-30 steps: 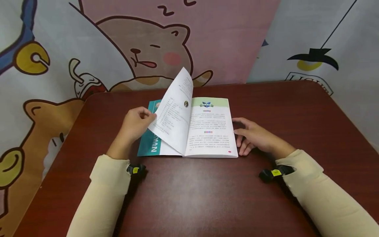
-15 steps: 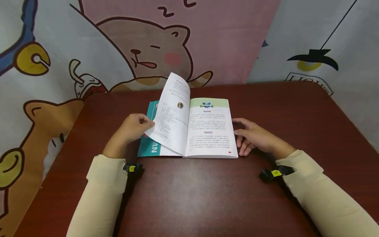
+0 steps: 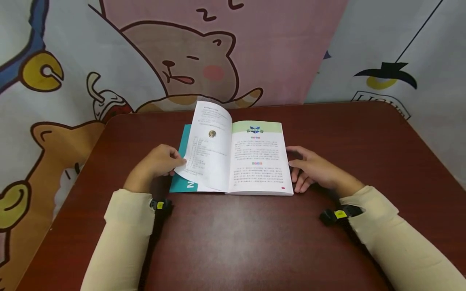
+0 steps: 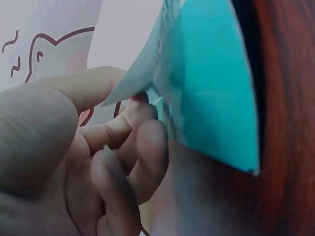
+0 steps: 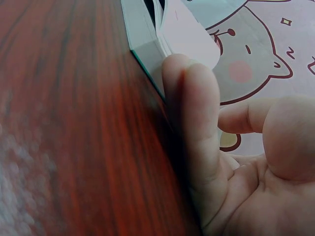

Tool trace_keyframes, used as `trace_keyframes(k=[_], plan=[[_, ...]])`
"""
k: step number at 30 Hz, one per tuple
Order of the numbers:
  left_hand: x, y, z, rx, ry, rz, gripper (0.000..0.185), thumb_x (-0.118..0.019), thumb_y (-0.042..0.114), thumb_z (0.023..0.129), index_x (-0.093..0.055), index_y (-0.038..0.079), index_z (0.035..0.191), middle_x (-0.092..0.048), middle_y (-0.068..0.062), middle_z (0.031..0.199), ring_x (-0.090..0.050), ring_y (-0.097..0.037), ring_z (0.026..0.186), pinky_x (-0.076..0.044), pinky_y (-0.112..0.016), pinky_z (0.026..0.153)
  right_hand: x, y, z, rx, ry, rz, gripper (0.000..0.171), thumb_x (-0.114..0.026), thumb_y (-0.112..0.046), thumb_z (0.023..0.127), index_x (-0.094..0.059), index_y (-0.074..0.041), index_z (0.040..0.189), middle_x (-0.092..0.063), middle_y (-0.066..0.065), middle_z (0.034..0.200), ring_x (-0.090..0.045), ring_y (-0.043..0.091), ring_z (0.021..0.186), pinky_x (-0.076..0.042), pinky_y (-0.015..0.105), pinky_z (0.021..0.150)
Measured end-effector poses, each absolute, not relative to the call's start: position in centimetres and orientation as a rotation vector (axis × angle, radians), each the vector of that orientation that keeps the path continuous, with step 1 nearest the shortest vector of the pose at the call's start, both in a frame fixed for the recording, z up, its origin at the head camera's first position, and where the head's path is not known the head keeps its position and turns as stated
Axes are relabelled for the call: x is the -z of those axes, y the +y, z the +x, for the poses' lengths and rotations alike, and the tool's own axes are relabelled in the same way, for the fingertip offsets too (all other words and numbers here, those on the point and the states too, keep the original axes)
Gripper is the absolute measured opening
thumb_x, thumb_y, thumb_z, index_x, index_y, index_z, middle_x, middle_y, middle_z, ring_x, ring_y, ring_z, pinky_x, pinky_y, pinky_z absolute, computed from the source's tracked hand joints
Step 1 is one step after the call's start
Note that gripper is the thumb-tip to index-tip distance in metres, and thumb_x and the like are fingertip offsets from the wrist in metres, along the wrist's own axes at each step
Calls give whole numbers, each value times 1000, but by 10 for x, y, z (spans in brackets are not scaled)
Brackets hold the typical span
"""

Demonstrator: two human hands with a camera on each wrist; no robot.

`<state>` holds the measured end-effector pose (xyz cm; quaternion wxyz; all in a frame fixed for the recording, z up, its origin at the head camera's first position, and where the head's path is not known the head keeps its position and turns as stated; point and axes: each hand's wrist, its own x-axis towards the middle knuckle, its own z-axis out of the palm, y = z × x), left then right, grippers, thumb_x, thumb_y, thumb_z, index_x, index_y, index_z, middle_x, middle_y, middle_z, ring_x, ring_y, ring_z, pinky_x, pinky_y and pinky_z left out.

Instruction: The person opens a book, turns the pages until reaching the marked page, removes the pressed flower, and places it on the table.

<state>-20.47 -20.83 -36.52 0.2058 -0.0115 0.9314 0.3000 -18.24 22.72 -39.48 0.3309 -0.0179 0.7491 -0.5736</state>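
An open book [image 3: 258, 161] lies on the table, its right page printed with text under a green band. My left hand [image 3: 158, 163] pinches the lower left corner of a lifted page [image 3: 209, 149] between thumb and fingers. That page curves over the left side, above the teal cover [image 3: 183, 184]. From close up, the left wrist view shows the thumb on one face of the page [image 4: 130, 78] and the fingertips behind it. My right hand [image 3: 309, 167] rests beside the book's right edge, its fingers loosely bent; whether they touch the edge is hard to tell.
The dark red wooden table [image 3: 233, 242] extends around the book on all sides. Behind its far edge hangs a cartoon-printed backdrop [image 3: 273, 52]. Each wrist wears a black strap device, the left one [image 3: 160, 205] and the right one [image 3: 340, 213].
My left hand has moved left and down toward me, drawing the page corner along. The page now lies lower and flatter over the left side. My right hand has stayed in place.
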Motion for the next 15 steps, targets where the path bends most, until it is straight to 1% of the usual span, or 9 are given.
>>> trace_keyframes(k=[2, 9, 15], plan=[[366, -208, -204, -811, 2598, -30, 27, -65, 30, 95, -68, 4, 100, -63, -14, 94, -59, -19, 67, -48, -27, 58, 395, 227, -182, 1500, 1962, -47, 62, -42, -19, 106, -10, -19, 159, -59, 13, 74, -68, 27, 55, -59, 43, 55], [370, -206, -202, -656, 2617, 32, 25, -64, 29, 93, -66, 5, 91, -60, -9, 74, -56, -18, 62, -46, -28, 54, 399, 227, -183, 1501, 1956, -41, 62, -43, -19, 106, -11, -20, 159, -59, 13, 74, -68, 27, 55, -59, 43, 55], [366, -201, -199, -528, 2674, 55, 25, -64, 31, 90, -63, 6, 89, -56, -8, 74, -54, -20, 64, -43, -28, 52, 398, 227, -182, 1499, 1969, -47, 62, -42, -19, 106, -11, -19, 159, -59, 14, 74, -68, 27, 55, -59, 43, 55]])
